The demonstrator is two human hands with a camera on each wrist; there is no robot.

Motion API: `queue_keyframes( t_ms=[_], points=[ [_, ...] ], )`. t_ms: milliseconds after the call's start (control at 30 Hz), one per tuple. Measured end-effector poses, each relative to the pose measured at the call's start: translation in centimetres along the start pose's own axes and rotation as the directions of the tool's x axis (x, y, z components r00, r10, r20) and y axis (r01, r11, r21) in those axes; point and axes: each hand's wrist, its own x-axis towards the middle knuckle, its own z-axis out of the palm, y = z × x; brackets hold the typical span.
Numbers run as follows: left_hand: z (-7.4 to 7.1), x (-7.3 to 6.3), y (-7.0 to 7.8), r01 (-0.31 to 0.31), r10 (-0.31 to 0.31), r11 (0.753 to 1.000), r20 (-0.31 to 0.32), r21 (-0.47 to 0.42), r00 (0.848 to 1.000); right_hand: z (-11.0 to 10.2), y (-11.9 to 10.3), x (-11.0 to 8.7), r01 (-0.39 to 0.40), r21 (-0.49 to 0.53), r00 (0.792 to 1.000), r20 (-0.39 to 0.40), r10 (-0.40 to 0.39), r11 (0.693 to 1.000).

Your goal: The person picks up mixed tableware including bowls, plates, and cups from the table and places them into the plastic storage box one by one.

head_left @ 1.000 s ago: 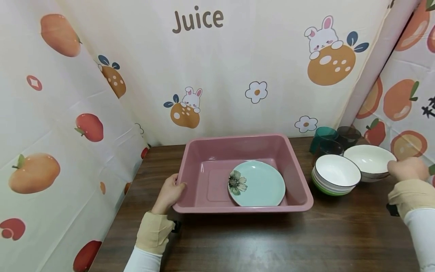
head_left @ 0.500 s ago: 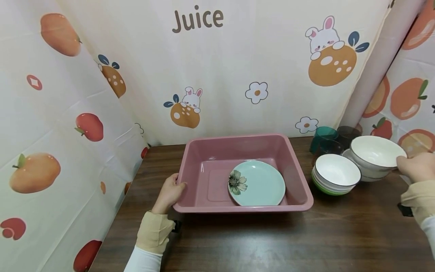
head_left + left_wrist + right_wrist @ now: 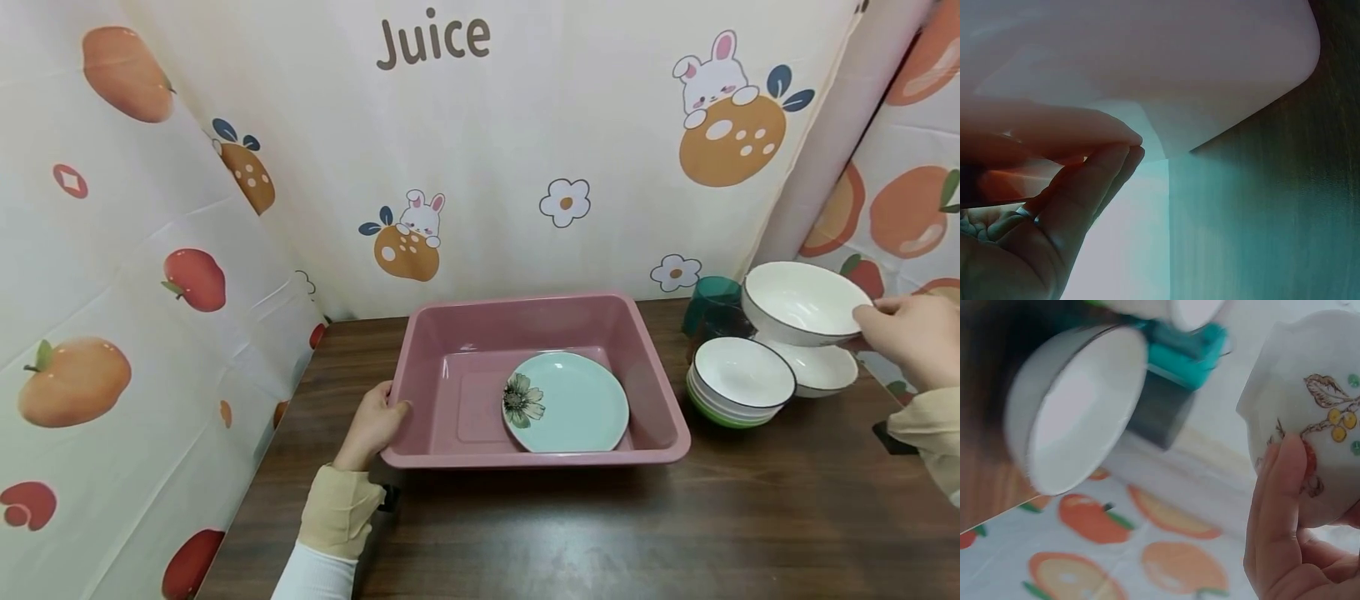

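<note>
My left hand (image 3: 373, 425) grips the left rim of a pink basin (image 3: 536, 460); in the left wrist view its fingers and thumb pinch the basin's edge. Inside the basin, toward the right, a pale blue-green plate (image 3: 581, 400) with a flower print lies flat. On the far right my right hand (image 3: 911, 333) holds a white bowl (image 3: 802, 300) by its right rim, raised in the air. The right wrist view shows leaves and yellow berries printed on that bowl's outside (image 3: 1310, 356). Below it, on the table, stands another white bowl (image 3: 825, 371).
Left of that lower bowl is a stack of smaller white bowls (image 3: 742, 371) with a green one at the bottom. Behind them stand a teal cup (image 3: 701, 300) and a dark cup (image 3: 723, 322). Printed curtains (image 3: 487, 150) border the brown table (image 3: 600, 533).
My right hand has lifted the top bowl off the bowl beneath, first up and rightward, then back a little left and higher. My left hand stays on the basin's rim.
</note>
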Motion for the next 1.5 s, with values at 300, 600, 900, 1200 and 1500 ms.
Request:
queue_keyframes(
  t_ms=[300,600,900,1200,1500],
  points=[
    [-0.1,-0.1,0.2,-0.006,0.006,0.999,0.011,0.036,1.0,0.6,-5.0,-1.1,0.151,0.046,0.987,0.053,-0.153,0.988],
    [-0.9,0.1,0.1,-0.038,0.031,0.995,0.078,0.089,0.996,2.6,-9.1,-2.6,0.25,0.145,0.958,0.105,-0.266,0.957],
    [-3.2,-0.5,2.7,-0.105,0.062,0.977,0.228,0.183,0.972,4.6,-11.7,-3.8,0.315,0.203,0.931,0.125,-0.344,0.927],
    [-6.3,-1.9,8.9,-0.202,0.15,0.939,0.199,0.279,0.969,5.7,-13.2,-4.0,0.318,0.241,0.917,0.167,-0.363,0.917],
    [-2.2,-1.0,14.6,-0.355,0.322,0.929,0.242,0.106,0.915,7.2,-14.7,-4.5,0.367,0.266,0.893,0.169,-0.418,0.891]
  ],
)
